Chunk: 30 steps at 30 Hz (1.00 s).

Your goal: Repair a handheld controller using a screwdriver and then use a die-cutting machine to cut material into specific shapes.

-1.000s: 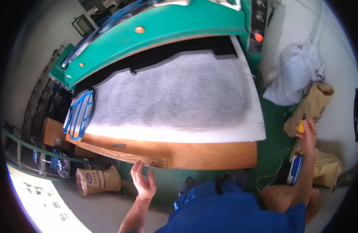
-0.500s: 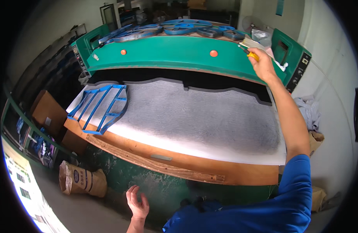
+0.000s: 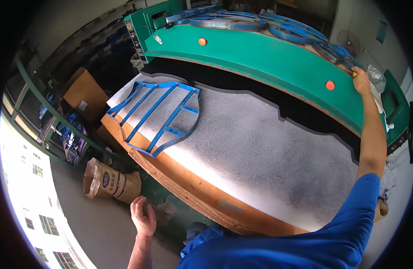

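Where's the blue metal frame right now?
In the head view, the blue metal frame lies flat on the left end of the grey sheet, above the wooden table edge.

I see a bright blue short-sleeved shirt filling the lower edge of my view, its cloth creased near the waist. The right sleeve ends above the elbow. Both forearms are bare, and the left hand [image 3: 144, 219] and right hand [image 3: 361, 80] wear no gloves.

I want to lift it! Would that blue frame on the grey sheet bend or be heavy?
The blue frame looks like thin metal bars joined at rigid corners, so it probably stays stiff. Mostly open gaps suggest it's fairly light for its size. Lying flat on the fuzzy grey sheet, it likely won't roll or tip.
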Available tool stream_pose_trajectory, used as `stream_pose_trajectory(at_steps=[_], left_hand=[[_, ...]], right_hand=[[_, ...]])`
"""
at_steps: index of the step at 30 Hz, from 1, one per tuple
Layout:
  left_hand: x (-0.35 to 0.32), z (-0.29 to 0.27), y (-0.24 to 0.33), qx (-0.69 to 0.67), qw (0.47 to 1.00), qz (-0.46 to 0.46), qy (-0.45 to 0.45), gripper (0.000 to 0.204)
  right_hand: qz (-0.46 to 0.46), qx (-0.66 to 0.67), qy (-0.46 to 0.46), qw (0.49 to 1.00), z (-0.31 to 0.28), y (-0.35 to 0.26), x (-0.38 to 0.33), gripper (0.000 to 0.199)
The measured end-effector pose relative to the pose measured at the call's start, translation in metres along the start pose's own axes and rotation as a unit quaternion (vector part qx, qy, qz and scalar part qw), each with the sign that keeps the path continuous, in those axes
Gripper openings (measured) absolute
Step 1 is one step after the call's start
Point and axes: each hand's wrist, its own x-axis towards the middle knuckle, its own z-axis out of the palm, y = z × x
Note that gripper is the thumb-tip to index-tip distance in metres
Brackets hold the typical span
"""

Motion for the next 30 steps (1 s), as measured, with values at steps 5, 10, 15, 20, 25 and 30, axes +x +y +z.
stream_pose_trajectory(at_steps=[5, 10, 15, 20, 25, 30], left_hand=[[0.055, 0.022, -0.021, -0.013, 0.999, 0.028, -0.044, 0.032], [0.15, 0.066, -0.042, -0.059, 0.988, 0.13, -0.062, 0.034], [0.253, 0.086, -0.091, 0.012, 0.987, 0.157, -0.04, 0.035], [0.313, 0.116, -0.185, 0.024, 0.979, 0.01, -0.204, 0.042], [0.306, 0.092, -0.185, 0.009, 0.942, 0.054, -0.332, 0.043], [0.311, 0.108, -0.195, -0.056, 0.933, 0.046, -0.353, 0.037]], right_hand=[[-0.023, 0.039, -0.065, 0.997, 0.02, -0.004, 0.019, 0.039], [-0.081, 0.003, 0.122, 0.989, 0.019, -0.03, -0.007, 0.042], [-0.104, 0.233, 0.03, 0.967, -0.007, -0.183, -0.124, 0.024], [-0.182, 0.449, -0.251, 0.838, 0.033, -0.432, -0.29, 0.031], [-0.236, 0.36, -0.195, 0.881, 0.062, -0.583, -0.366, 0.041], [-0.097, 0.251, -0.265, 0.926, 0.07, -0.612, -0.363, 0.045]])
